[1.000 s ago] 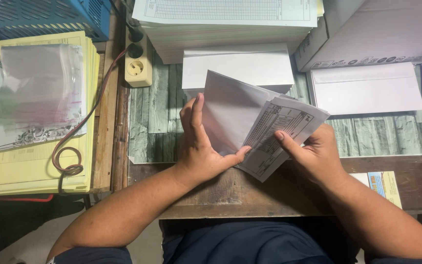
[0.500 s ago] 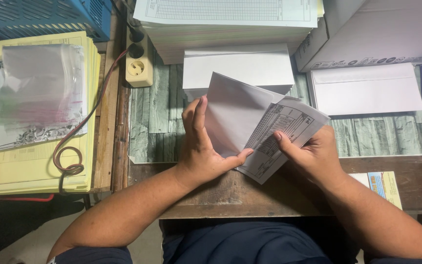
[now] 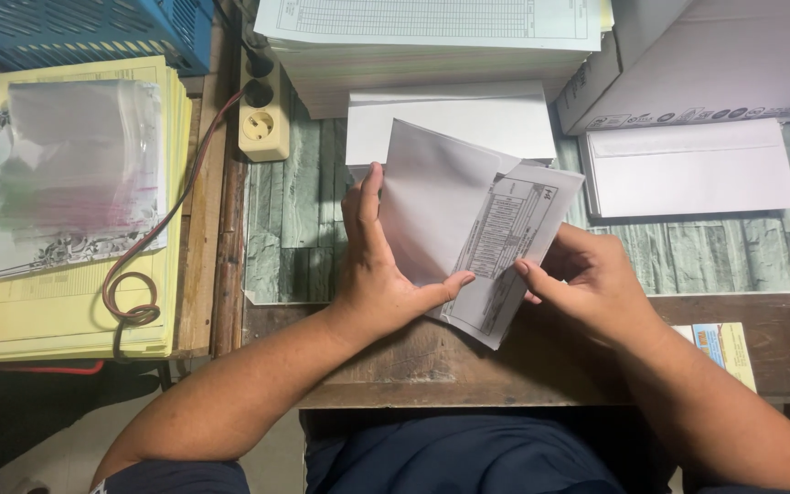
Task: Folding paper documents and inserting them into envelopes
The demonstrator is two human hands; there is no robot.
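Note:
My left hand (image 3: 378,270) holds a white envelope (image 3: 432,197) tilted over the desk, fingers behind it and thumb on its lower edge. My right hand (image 3: 592,284) grips a folded printed sheet (image 3: 509,242) with a table on it. That sheet lies partly inside the envelope's open side, its right half sticking out. Both hands hover just above the wooden desk edge (image 3: 468,366).
A stack of white envelopes (image 3: 454,114) lies behind the hands, another envelope pile (image 3: 688,169) to the right. A tall ream of printed forms (image 3: 432,41), a cardboard box (image 3: 715,55), a power socket (image 3: 260,119) with cable, and yellow papers (image 3: 75,302) under a plastic sleeve surround the desk.
The folded sheet has turned more upright and slid further into the envelope. My right hand shifted slightly left and down along the sheet's edge.

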